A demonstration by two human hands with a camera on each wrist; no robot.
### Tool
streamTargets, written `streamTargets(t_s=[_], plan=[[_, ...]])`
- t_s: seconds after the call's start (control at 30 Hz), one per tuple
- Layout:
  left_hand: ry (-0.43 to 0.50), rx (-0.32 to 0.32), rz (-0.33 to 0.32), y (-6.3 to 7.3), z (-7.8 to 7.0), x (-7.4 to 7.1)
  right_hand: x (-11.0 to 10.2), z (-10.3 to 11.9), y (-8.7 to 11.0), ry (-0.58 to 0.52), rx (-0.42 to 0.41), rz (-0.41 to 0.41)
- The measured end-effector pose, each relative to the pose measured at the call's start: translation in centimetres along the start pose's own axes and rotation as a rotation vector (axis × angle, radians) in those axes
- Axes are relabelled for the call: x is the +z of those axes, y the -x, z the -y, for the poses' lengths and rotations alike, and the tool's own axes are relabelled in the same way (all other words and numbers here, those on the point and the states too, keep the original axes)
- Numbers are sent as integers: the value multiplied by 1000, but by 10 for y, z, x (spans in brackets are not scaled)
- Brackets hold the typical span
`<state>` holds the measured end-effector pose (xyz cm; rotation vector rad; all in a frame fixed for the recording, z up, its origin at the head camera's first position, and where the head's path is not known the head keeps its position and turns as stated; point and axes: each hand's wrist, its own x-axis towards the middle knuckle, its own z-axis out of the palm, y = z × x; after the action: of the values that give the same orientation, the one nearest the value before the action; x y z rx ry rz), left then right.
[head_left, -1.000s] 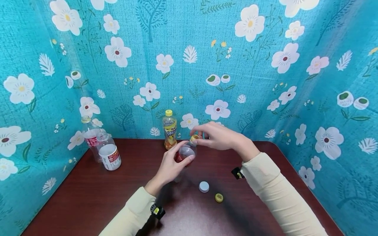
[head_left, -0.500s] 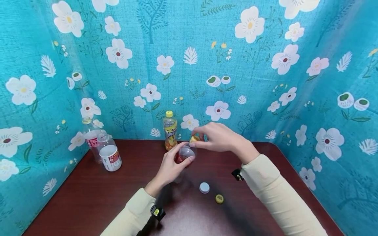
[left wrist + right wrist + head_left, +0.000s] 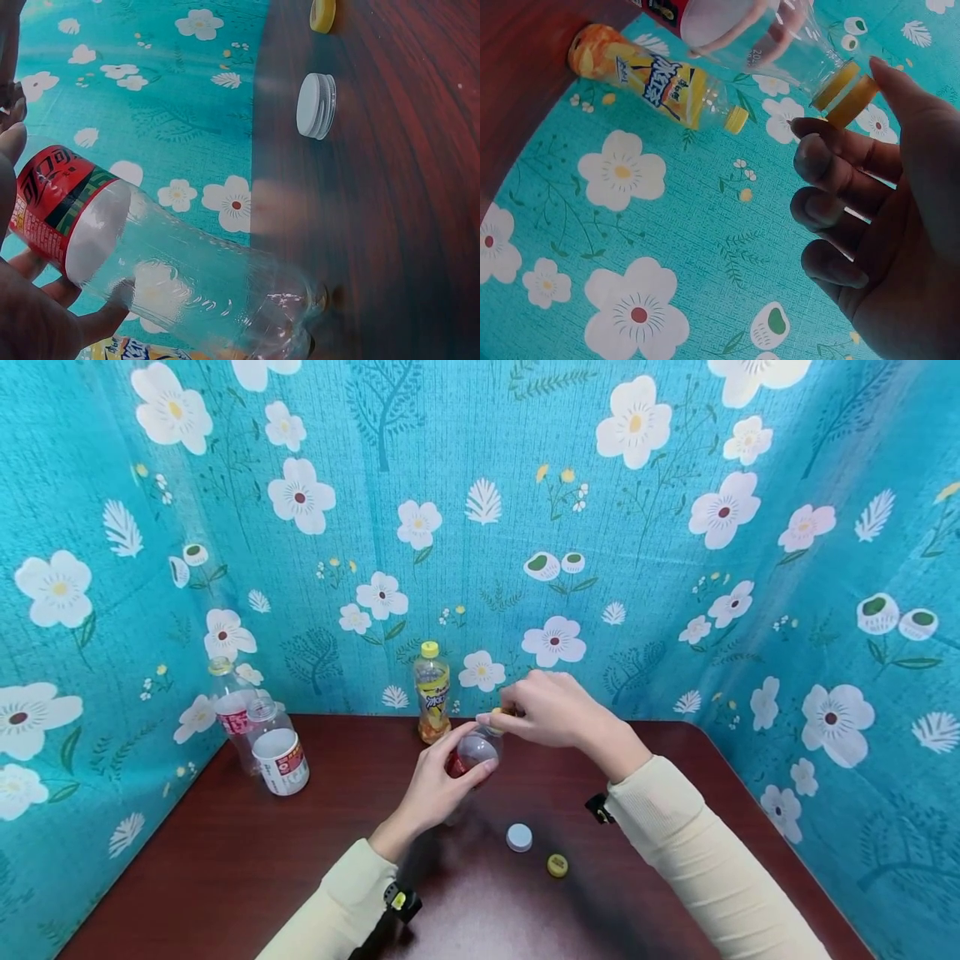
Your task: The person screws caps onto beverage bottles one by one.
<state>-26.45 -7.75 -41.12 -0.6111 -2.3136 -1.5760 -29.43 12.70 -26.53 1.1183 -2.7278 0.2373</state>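
A clear plastic soda bottle [image 3: 478, 747] with a red label stands upright in front of me, gripped around its label by my left hand [image 3: 429, 787]. The left wrist view shows the label [image 3: 56, 191] and the see-through lower body, its base close to the tabletop. Over the mouth, my right hand [image 3: 553, 714] pinches a yellow cap [image 3: 853, 102] between thumb and index finger. A narrow gap separates this cap from the yellow ring [image 3: 835, 85] on the bottle's neck. The other right fingers are loosely curled.
A white cap [image 3: 519, 837] and a yellow cap [image 3: 557, 865] lie on the dark red table [image 3: 360, 752]. Behind stands a capped iced tea bottle [image 3: 432, 693]. At left are a pink-labelled bottle [image 3: 235, 714] and a white-labelled bottle [image 3: 280, 760]. A flowered curtain [image 3: 480, 593] encloses the table.
My right hand has turned at the bottle's mouth and shifted slightly right, with more of the cap now hidden by its fingers. My left hand keeps its grip on the bottle nearly in place.
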Motion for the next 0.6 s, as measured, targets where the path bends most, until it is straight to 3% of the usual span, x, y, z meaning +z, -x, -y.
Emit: streamTargets(t_s=[0.27, 0.43, 0.6], plan=[[-4, -1, -30, 0, 2, -2, -9, -3, 3, -191, -103, 80], [-5, 9, -30, -1, 3, -2, -7, -3, 0, -197, -120, 71], [26, 6, -11, 0, 2, 0, -4, -2, 0, -162, -65, 47]])
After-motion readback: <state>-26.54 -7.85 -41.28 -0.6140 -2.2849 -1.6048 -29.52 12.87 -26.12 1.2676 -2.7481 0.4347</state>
